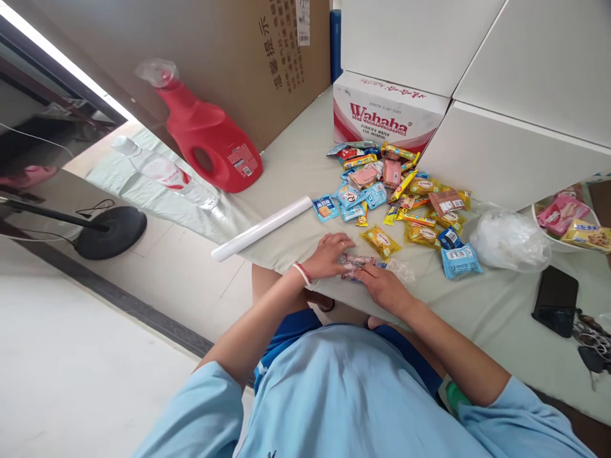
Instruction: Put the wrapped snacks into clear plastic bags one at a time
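Note:
A small clear plastic bag (pixel 359 261) with wrapped snacks inside lies on the cloth near the table's front edge. My left hand (pixel 329 256) rests at its left end, thumb against the plastic and fingers spread apart above. From the right, my right hand (pixel 386 289) has its fingers closed on the bag's lower edge; the fingertips are partly hidden. Crumpled clear plastic (pixel 401 271) sticks out beyond the bag on the right. Just behind lies a yellow snack packet (pixel 380 242), and further back is a pile of small packets (pixel 377 175) in blue, pink and yellow.
On the left stand a red jug (pixel 210 137) and a water bottle (pixel 165 172), beside a white roll (pixel 261 229). Cartons (pixel 391 111) close off the back. To the right are a bundle of clear bags (pixel 513 240), a snack bowl (pixel 568 240), a phone (pixel 555 301) and keys (pixel 594 337).

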`<state>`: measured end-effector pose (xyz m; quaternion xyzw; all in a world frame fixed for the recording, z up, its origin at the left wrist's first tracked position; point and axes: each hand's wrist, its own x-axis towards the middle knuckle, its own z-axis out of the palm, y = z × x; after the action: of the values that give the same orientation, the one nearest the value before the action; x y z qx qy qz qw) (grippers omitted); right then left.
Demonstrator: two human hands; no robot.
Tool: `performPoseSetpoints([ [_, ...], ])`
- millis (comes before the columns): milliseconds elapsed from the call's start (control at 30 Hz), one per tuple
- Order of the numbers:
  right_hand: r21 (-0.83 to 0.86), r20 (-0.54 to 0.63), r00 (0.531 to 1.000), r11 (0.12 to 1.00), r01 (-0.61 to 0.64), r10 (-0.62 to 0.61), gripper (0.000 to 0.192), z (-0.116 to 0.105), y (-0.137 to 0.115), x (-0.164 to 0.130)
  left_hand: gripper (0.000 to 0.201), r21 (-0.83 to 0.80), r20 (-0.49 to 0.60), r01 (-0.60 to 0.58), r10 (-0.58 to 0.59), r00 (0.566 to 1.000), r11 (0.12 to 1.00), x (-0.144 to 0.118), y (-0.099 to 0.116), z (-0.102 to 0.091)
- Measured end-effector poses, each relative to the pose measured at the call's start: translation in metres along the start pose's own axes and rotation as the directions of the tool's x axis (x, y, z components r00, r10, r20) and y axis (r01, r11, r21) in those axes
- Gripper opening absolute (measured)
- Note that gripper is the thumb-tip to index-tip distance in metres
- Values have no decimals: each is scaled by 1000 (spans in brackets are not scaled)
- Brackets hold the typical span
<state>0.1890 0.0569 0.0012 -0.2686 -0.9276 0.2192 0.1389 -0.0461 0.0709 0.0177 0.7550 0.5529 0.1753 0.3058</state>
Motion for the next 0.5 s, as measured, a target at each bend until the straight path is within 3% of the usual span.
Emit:
performPoseSetpoints([
  [33,15,-2,1000,1000,-15,15,44,0,0,0,56,-73,85,-56,62,994,996,-2,-6,-11],
  [100,44,-15,999,998,-50,51,44,-2,0,1,34,-183,129,-49,73,989,982,-7,-17,-28],
  [167,90,-40,996,993,-78,82,48,-4,1,1,18,-246,57,16,-2,998,969,-15,-25,-35],
  [267,160,-44,995,984,-82,90,51,-4,3,0,10,-365,-116,84,-135,984,927,-33,-36,-34],
  [367,173,24,997,982,-70,67,45,-1,5,-1,12,-514,-260,126,-294,920,848,-49,-42,-28],
  [433,169,43,997,983,-76,70,42,2,6,-1,17,-585,-284,202,-432,856,785,-53,-40,-25],
  [500,178,21,997,981,-81,78,40,5,5,-2,27,-541,-286,307,-515,808,783,-52,-32,-20],
])
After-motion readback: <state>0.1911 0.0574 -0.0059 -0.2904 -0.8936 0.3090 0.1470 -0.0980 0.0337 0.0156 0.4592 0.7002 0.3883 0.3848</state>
